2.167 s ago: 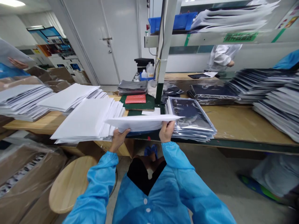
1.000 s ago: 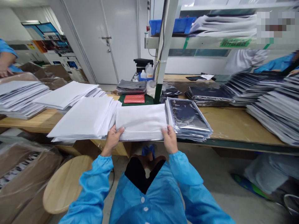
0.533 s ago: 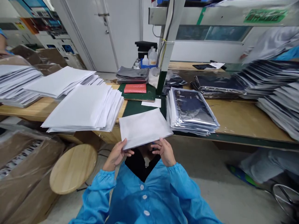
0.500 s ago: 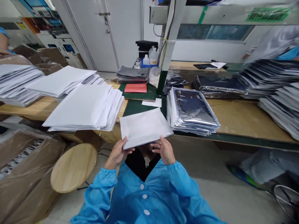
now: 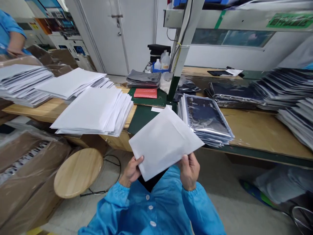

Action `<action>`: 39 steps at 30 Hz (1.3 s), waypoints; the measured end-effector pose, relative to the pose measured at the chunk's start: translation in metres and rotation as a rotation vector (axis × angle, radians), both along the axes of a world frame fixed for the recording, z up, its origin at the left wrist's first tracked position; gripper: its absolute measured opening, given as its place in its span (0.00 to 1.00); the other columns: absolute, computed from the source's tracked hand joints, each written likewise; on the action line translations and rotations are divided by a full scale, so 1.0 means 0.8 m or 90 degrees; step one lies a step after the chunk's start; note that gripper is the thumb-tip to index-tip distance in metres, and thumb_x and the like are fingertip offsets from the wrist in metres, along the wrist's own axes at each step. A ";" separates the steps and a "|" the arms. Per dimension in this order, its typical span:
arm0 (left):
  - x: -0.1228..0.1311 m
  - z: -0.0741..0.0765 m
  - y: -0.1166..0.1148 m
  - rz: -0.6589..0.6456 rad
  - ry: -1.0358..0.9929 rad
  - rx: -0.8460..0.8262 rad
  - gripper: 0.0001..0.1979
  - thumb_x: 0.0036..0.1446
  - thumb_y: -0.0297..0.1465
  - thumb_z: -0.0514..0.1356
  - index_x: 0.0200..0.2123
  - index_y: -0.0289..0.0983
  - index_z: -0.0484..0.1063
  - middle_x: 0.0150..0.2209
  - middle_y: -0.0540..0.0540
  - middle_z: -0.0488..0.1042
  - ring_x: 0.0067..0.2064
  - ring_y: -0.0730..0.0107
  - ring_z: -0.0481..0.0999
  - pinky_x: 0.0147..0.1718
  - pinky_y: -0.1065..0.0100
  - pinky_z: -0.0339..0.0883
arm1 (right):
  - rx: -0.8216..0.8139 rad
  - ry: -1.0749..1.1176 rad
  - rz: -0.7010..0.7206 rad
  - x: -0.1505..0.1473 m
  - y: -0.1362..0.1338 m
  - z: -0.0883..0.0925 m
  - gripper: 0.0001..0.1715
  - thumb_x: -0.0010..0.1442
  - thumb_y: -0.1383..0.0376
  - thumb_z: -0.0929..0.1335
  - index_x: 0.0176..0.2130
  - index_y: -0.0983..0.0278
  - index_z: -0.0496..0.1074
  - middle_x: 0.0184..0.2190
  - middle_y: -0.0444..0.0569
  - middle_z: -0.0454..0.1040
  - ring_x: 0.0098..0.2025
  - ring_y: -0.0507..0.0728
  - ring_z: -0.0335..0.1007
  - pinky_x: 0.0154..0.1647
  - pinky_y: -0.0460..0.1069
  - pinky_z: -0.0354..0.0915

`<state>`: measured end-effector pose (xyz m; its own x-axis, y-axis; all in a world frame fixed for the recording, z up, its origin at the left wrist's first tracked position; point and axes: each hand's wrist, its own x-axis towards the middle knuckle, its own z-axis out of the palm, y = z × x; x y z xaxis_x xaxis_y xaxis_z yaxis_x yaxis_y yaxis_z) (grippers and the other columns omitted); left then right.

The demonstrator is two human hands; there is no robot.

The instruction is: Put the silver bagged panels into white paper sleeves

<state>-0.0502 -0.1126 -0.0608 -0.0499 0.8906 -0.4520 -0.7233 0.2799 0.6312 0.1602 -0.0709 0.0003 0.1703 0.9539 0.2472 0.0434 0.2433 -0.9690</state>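
Observation:
Between my two hands a white envelope-like sheet (image 5: 163, 140) is held tilted in front of my chest, its far corner over the green mat (image 5: 139, 119). My left hand (image 5: 133, 169) pinches its left lower edge, thumb on top. At the lower right edge, my right hand (image 5: 189, 169) grips it the same way, the other fingers hidden beneath. Right of the sheet lies a stack of white-edged packets (image 5: 206, 114) with a dark, glossy top one. To the left is a pile of white sheets (image 5: 90, 109) like the one I hold.
More white stacks (image 5: 24, 83) stand at the far left. A red bubble pouch (image 5: 145, 93) lies near the green post (image 5: 173, 88). Dark packets (image 5: 232, 93) line the right side. A round wooden stool (image 5: 78, 173) is below left; a co-worker's arm (image 5: 16, 42) shows behind.
The white sheet has turned, its left lower corner coming toward me and its right side swinging outward. Both hands stay on it, and the right hand has moved right. The view has shifted slightly.

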 end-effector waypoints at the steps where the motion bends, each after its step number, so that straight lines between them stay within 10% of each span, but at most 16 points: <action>1: 0.010 -0.002 -0.003 0.002 -0.001 0.006 0.27 0.36 0.38 0.77 0.39 0.34 0.75 0.37 0.41 0.81 0.43 0.54 0.81 0.49 0.57 0.74 | -0.004 0.010 -0.025 0.003 0.003 0.001 0.26 0.61 0.46 0.67 0.39 0.66 0.77 0.32 0.53 0.80 0.36 0.62 0.77 0.38 0.53 0.71; 5: 0.036 -0.002 -0.026 -0.069 0.016 0.044 0.30 0.37 0.41 0.76 0.43 0.36 0.75 0.41 0.40 0.81 0.45 0.53 0.80 0.48 0.55 0.73 | -0.092 -0.018 -0.110 0.015 0.007 0.001 0.34 0.55 0.44 0.71 0.47 0.70 0.76 0.45 0.61 0.80 0.49 0.69 0.74 0.47 0.58 0.70; 11: 0.037 0.036 -0.056 -0.279 0.210 0.225 0.31 0.44 0.44 0.72 0.50 0.35 0.76 0.49 0.38 0.79 0.51 0.51 0.76 0.53 0.55 0.70 | -0.152 -0.009 -0.163 0.025 0.006 0.003 0.33 0.56 0.43 0.71 0.44 0.70 0.77 0.36 0.58 0.82 0.39 0.67 0.77 0.34 0.55 0.72; 16: -0.022 0.108 -0.039 0.017 0.247 0.143 0.30 0.39 0.41 0.74 0.46 0.35 0.77 0.43 0.41 0.81 0.46 0.52 0.79 0.48 0.57 0.75 | -0.126 0.171 0.183 0.019 0.001 0.027 0.27 0.62 0.44 0.66 0.46 0.63 0.73 0.26 0.50 0.78 0.18 0.55 0.69 0.15 0.48 0.64; 21: -0.124 0.211 0.025 0.268 0.218 0.111 0.16 0.51 0.31 0.68 0.43 0.32 0.74 0.34 0.45 0.81 0.29 0.64 0.80 0.28 0.64 0.78 | -0.160 0.054 0.212 0.016 -0.013 0.026 0.21 0.56 0.51 0.73 0.43 0.61 0.75 0.26 0.50 0.77 0.20 0.57 0.69 0.18 0.50 0.69; 24: -0.148 0.235 0.043 0.281 0.203 0.132 0.11 0.60 0.34 0.62 0.40 0.30 0.71 0.37 0.40 0.81 0.28 0.69 0.80 0.25 0.72 0.75 | -0.177 0.011 0.248 0.021 -0.021 0.015 0.21 0.57 0.49 0.73 0.42 0.61 0.76 0.24 0.50 0.76 0.21 0.57 0.69 0.21 0.51 0.70; 30: -0.072 0.158 0.007 0.272 0.246 0.168 0.18 0.51 0.41 0.68 0.39 0.34 0.71 0.29 0.45 0.80 0.24 0.68 0.79 0.21 0.73 0.71 | -0.233 -0.008 0.378 0.040 -0.026 0.013 0.22 0.57 0.48 0.72 0.42 0.62 0.77 0.25 0.51 0.77 0.22 0.57 0.72 0.21 0.49 0.69; 36: 0.046 0.076 0.007 -0.049 0.224 0.150 0.25 0.49 0.52 0.66 0.32 0.33 0.74 0.29 0.40 0.79 0.28 0.62 0.80 0.26 0.69 0.71 | -0.361 0.071 1.060 0.036 -0.026 0.022 0.55 0.38 0.40 0.78 0.58 0.64 0.69 0.45 0.64 0.79 0.37 0.64 0.80 0.23 0.47 0.71; 39: 0.077 0.068 0.013 -0.150 0.239 0.174 0.24 0.50 0.51 0.66 0.31 0.33 0.75 0.28 0.41 0.79 0.27 0.64 0.79 0.26 0.69 0.71 | -0.314 0.181 0.931 0.029 -0.027 0.026 0.54 0.32 0.41 0.79 0.54 0.62 0.70 0.39 0.59 0.80 0.31 0.63 0.80 0.21 0.49 0.72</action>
<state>0.0112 -0.1021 -0.0064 0.0528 0.9800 -0.1917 -0.3703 0.1975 0.9077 0.1833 -0.0928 0.0213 -0.9536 0.3011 -0.0050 -0.1282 -0.4209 -0.8980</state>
